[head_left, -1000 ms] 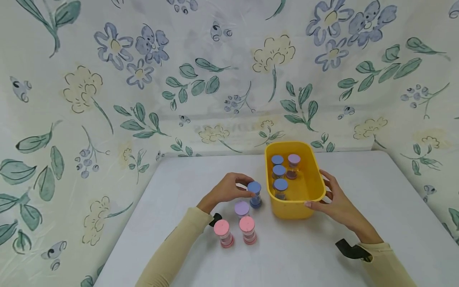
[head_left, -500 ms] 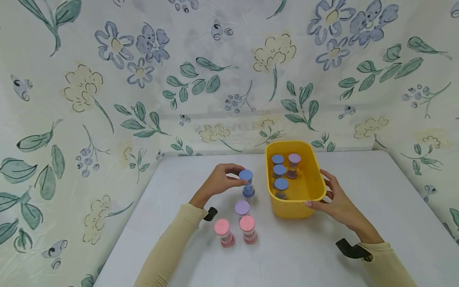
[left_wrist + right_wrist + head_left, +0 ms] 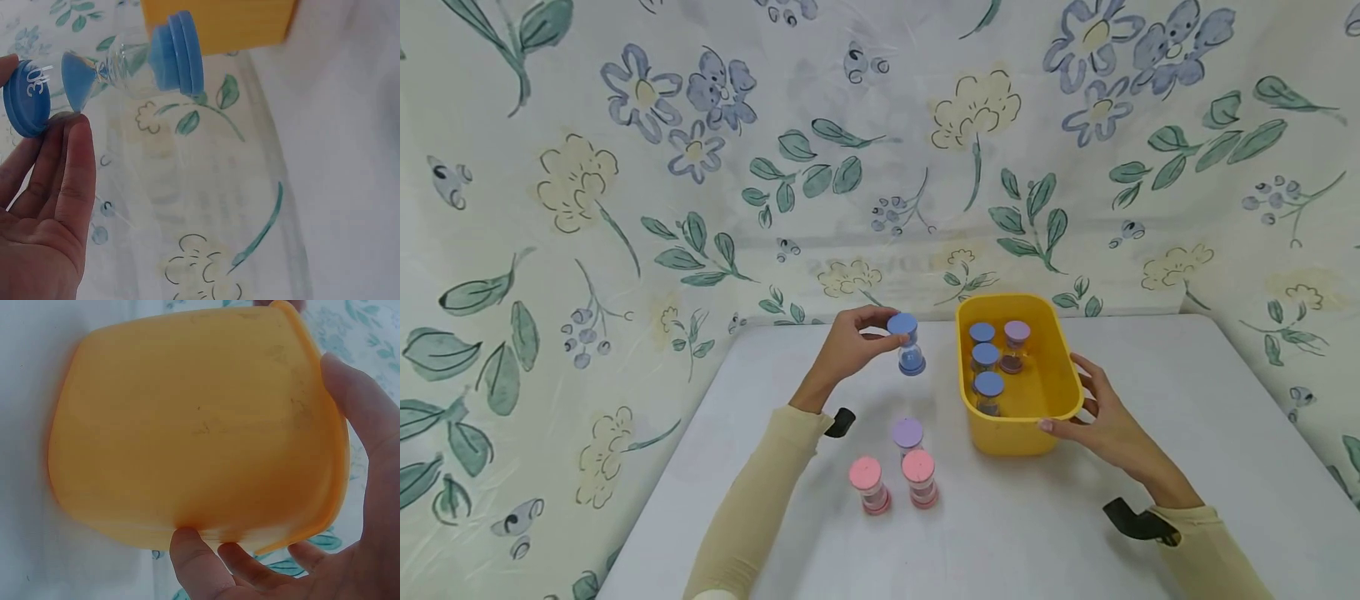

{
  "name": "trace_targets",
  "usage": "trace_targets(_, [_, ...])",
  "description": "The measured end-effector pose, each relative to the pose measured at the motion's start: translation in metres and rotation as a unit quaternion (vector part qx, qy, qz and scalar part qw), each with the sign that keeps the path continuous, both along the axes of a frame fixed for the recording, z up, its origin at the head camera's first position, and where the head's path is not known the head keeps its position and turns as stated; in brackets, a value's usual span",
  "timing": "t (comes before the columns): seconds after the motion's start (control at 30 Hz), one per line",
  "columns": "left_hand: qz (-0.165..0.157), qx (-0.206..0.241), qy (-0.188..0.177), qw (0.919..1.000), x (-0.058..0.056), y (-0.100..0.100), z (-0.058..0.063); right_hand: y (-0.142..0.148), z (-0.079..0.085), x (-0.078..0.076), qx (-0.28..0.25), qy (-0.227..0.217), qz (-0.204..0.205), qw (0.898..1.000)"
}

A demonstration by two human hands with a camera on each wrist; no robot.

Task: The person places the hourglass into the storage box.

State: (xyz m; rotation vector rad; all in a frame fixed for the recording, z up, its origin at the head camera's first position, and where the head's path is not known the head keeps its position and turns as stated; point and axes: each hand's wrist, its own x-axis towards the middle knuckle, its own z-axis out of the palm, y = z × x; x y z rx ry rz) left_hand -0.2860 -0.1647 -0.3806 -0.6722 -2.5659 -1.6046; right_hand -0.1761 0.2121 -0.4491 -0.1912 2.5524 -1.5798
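Observation:
My left hand (image 3: 850,346) pinches a blue sand timer (image 3: 912,360) by its top cap and holds it above the table, left of the yellow bin (image 3: 1013,438). Close up in the left wrist view, blue sand shows in both glass bulbs of the timer (image 3: 128,62), and its cap is marked 30. My right hand (image 3: 1105,425) grips the bin at its near right corner, thumb at the rim and fingers along the side. Inside the bin, three blue sand timers (image 3: 988,385) line the left side, with a purple-capped one (image 3: 1017,332) beside them.
On the white table (image 3: 1000,533), two pink sand timers (image 3: 866,475) stand upright near the front. A purple sand timer (image 3: 907,433) stands just behind the right pink one, partly hidden by it. A flower-patterned cloth (image 3: 880,167) hangs behind the table.
My left hand has moved back and slightly left, lifting the blue sand timer away from the bin's near left side. The right hand and the bin stay in place.

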Motion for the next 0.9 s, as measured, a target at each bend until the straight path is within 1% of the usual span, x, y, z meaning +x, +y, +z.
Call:
trace_targets(0.17, [-0.001,0.006,0.008,0.9999,-0.004,0.009,0.01,0.0,-0.001,-0.001,0.001,0.001,0.0,1.0])
trace_targets(0.37, [-0.015,0.021,0.02,0.9995,-0.007,0.021,0.018,0.001,-0.002,-0.002,-0.001,0.002,0.001,1.0])
trace_targets(0.5, [-0.017,0.02,0.028,0.9992,-0.01,0.029,0.026,0.001,-0.002,-0.001,0.0,0.001,0.001,1.0])
trace_targets(0.63, [-0.024,0.017,0.029,0.9991,-0.012,0.039,0.034,0.001,-0.001,-0.001,0.001,-0.002,0.0,1.0])
trace_targets(0.9, [-0.04,0.008,0.032,0.9987,-0.02,0.061,0.043,0.001,-0.002,-0.001,-0.001,-0.001,0.001,1.0])
